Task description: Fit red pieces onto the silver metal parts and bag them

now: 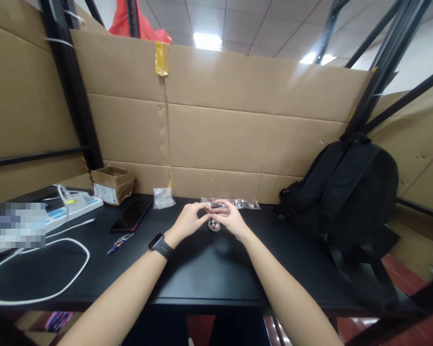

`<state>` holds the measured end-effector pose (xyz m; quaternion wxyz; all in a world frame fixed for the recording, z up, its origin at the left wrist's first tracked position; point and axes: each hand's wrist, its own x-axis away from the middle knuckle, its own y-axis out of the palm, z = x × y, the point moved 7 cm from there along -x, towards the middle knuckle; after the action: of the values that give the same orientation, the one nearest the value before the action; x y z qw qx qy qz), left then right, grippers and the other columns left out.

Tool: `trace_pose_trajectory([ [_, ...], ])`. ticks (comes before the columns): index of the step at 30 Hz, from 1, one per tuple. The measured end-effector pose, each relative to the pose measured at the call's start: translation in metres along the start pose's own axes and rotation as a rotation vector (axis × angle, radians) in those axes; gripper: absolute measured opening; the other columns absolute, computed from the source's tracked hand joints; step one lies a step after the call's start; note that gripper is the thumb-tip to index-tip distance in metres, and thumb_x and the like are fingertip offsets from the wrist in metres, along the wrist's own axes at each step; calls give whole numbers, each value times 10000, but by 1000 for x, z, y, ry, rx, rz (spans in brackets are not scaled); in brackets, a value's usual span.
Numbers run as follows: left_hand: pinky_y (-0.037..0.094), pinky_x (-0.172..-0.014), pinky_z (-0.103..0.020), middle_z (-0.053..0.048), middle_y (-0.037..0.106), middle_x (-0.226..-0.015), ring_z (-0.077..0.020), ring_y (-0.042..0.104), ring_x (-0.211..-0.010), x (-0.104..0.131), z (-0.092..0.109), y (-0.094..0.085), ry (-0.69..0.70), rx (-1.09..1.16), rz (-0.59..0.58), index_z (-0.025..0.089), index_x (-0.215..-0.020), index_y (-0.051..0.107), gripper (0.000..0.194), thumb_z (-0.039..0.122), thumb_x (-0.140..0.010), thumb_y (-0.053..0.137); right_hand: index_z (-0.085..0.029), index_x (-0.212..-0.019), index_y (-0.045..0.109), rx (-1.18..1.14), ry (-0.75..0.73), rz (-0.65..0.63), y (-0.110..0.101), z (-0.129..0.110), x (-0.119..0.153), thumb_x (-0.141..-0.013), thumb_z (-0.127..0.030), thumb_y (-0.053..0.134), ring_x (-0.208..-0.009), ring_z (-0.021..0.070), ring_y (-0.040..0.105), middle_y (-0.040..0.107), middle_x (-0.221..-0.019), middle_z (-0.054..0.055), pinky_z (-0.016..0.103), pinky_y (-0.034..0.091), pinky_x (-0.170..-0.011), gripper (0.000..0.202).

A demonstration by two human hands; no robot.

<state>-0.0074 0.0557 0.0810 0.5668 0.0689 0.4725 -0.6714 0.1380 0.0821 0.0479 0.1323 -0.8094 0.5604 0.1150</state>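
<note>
My left hand [192, 220], with a black watch [161, 245] on its wrist, and my right hand [231, 219] meet above the middle of the black table [202, 278]. Between their fingertips they pinch a thin reddish cord or ring. A small round, shiny pendant [214, 225] with a red spot hangs just below the fingers. The fine detail at the fingertips is too small to tell. Right behind my hands, small clear packets [248, 204] with red and silver items lie in a row.
On the left are a power strip [75, 211], white cable [39, 302], phone [132, 216], colourful keychain [120, 244] and open cardboard box [113, 185]. A clear plastic bag [163, 197] lies near the cardboard wall [220, 139]. A black backpack [357, 192] stands on the right.
</note>
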Motion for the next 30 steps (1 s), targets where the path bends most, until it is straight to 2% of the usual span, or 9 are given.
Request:
trace_pose_trajectory([
  [4, 507, -871, -293, -13, 762, -944, -193, 702, -899, 1, -2, 1, -19, 49, 43, 220, -904, 720, 90, 278, -866, 661, -251, -1145, 559, -3, 33, 16, 1, 0, 1, -686, -371, 825, -864, 219, 735, 719, -988, 50, 376, 579, -839, 545],
  [10, 520, -898, -308, -36, 775, -1000, -206, 713, -935, -1, -8, 1, -38, 13, 81, 223, -991, 752, 197, 337, -904, 616, -253, -1124, 563, 55, -74, 7, -5, -6, -2, -689, -255, 742, -859, 172, 702, 665, -988, 17, 336, 567, -848, 470],
  [13, 514, -908, -314, -44, 777, -1027, -217, 710, -961, -2, -16, -11, -65, -68, 63, 224, -978, 769, 254, 395, -918, 592, -222, -1068, 591, 208, -129, 37, -13, -13, -1, -669, -207, 700, -789, 147, 676, 662, -991, 27, 294, 558, -775, 414],
  [16, 505, -895, -309, -50, 778, -1020, -213, 706, -936, 1, -35, -36, -111, -175, 28, 213, -974, 774, 280, 401, -923, 573, -214, -1058, 635, 491, -162, 67, -31, -25, 3, -658, -181, 669, -715, 134, 634, 682, -970, 27, 250, 516, -664, 403],
  [17, 504, -881, -306, -51, 779, -1005, -212, 705, -919, 2, -44, -43, -122, -211, -28, 209, -953, 779, 271, 392, -912, 584, -215, -1053, 654, 593, -165, 66, -38, -28, 5, -644, -177, 674, -702, 135, 623, 690, -943, 19, 248, 505, -656, 411],
  [19, 504, -833, -293, -52, 784, -941, -207, 702, -859, 8, -62, -49, -136, -254, -218, 204, -898, 788, 242, 386, -867, 632, -214, -1029, 692, 795, -173, 85, -57, -36, 8, -622, -178, 691, -715, 148, 616, 703, -884, 7, 264, 499, -705, 409],
  [21, 500, -797, -283, -55, 782, -888, -204, 698, -826, 13, -79, -54, -173, -265, -322, 197, -886, 791, 235, 388, -831, 664, -207, -1014, 718, 906, -151, 102, -78, -39, 12, -624, -185, 693, -737, 156, 619, 712, -869, 6, 269, 492, -745, 391],
  [26, 488, -774, -271, -46, 781, -884, -195, 694, -808, 20, -95, -45, -216, -213, -465, 197, -898, 794, 226, 367, -801, 680, -201, -978, 760, 972, 77, -38, -110, -21, 18, -685, -244, 687, -691, 139, 628, 728, -859, 3, 236, 476, -677, 305],
  [30, 485, -769, -271, -40, 776, -900, -200, 692, -823, 21, -92, -39, -218, -248, -511, 201, -905, 789, 208, 342, -780, 701, -167, -1039, 752, 1049, 230, -84, -118, -4, 19, -587, -265, 796, -740, 168, 665, 748, -900, 36, 239, 498, -695, 465],
])
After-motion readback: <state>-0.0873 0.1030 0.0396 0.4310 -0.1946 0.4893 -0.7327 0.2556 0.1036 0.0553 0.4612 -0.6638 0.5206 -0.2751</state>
